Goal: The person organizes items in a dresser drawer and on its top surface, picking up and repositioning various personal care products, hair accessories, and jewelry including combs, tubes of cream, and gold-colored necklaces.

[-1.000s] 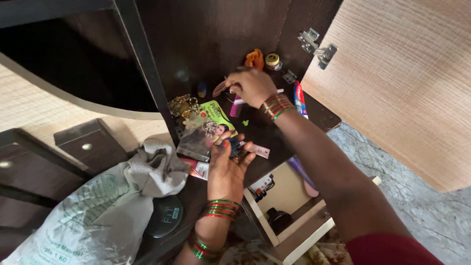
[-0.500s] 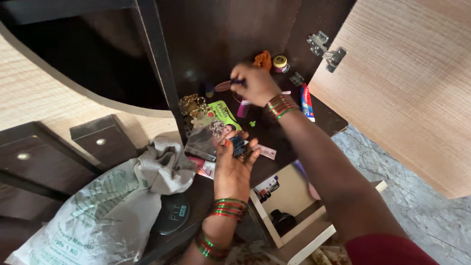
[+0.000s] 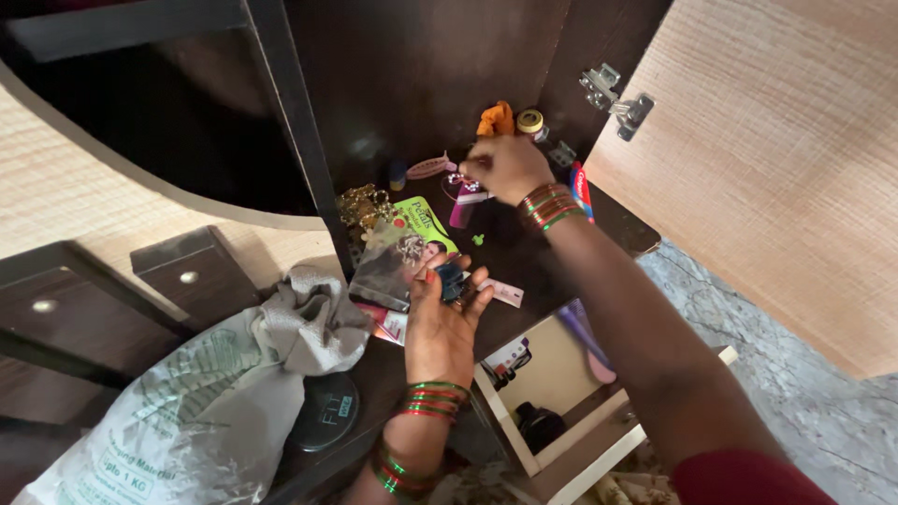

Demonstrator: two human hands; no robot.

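Packet (image 3: 416,224) on the shelf (image 3: 524,252), chain heap (image 3: 363,204) just left of it, small jar (image 3: 530,121) behind, sack (image 3: 178,411) well before-left, perhaps a tube (image 3: 581,187) to its right.

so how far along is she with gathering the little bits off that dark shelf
Partly done, it seems. The left hand already cups a few small pieces, one dark blue. The right hand is pinching a small sparkly piece at the back of the shelf. Left lying: the pink comb, gold jewellery, green packet, orange scrunchie and small jar.
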